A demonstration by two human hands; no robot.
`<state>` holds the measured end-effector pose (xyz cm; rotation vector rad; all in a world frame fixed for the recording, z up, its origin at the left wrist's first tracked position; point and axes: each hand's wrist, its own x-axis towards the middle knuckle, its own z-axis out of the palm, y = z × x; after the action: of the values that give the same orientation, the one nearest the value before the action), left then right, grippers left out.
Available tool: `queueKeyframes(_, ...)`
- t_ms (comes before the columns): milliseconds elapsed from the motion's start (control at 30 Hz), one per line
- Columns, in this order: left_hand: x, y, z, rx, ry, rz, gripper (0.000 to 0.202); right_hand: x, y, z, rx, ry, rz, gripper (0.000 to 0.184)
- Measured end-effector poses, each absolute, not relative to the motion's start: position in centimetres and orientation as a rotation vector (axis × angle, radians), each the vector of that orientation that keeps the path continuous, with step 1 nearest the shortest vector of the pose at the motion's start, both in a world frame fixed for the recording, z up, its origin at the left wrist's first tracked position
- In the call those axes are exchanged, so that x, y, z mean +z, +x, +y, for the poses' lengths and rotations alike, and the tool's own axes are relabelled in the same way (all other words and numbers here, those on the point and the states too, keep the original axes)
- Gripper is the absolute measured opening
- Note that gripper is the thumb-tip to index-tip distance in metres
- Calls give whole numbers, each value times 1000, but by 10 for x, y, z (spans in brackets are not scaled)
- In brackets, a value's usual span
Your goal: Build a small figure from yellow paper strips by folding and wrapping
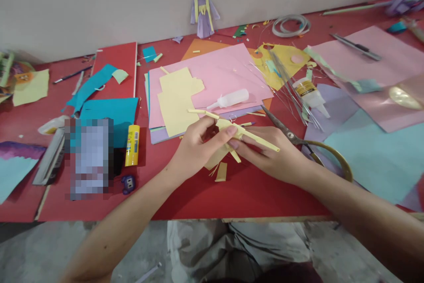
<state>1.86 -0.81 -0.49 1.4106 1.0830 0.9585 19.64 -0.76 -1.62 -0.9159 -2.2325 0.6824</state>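
Between them, my left hand (202, 141) and my right hand (268, 150) hold a pale yellow paper figure (227, 125) with thin rolled limbs. My left thumb presses on its middle, and my right fingers pinch it from below and the right side. One rolled limb sticks out to the upper left, another to the lower right. Just behind the hands, a white squeeze bottle (233, 97) lies on a stack of pink paper (205, 64). Open scissors (291, 135) with a brass-coloured handle lie partly behind my right hand and forearm. Small yellow paper scraps (221, 171) lie below.
A glue stick (132, 145), a blurred-out phone-like object (91, 159) and a box cutter (51, 155) lie left. A purple-and-yellow paper doll (202, 11) leans on the wall. At right are a glue bottle (311, 95), wires (285, 73) and a pen-like knife (356, 47).
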Motion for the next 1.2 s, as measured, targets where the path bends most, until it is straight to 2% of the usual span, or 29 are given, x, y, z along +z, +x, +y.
queueKeyframes(267, -5, 18, -9, 945, 1415, 1092, 24, -14, 196, -8, 702, -903, -2228, 22)
queueKeyframes(600, 1, 18, -12, 902, 1729, 1099, 17, -12, 197, -4, 780, -885, -2382, 29)
queueKeyframes(1200, -4, 19, -8, 991, 1297, 1004, 18, -8, 197, -10, 733, -1013, -2165, 28)
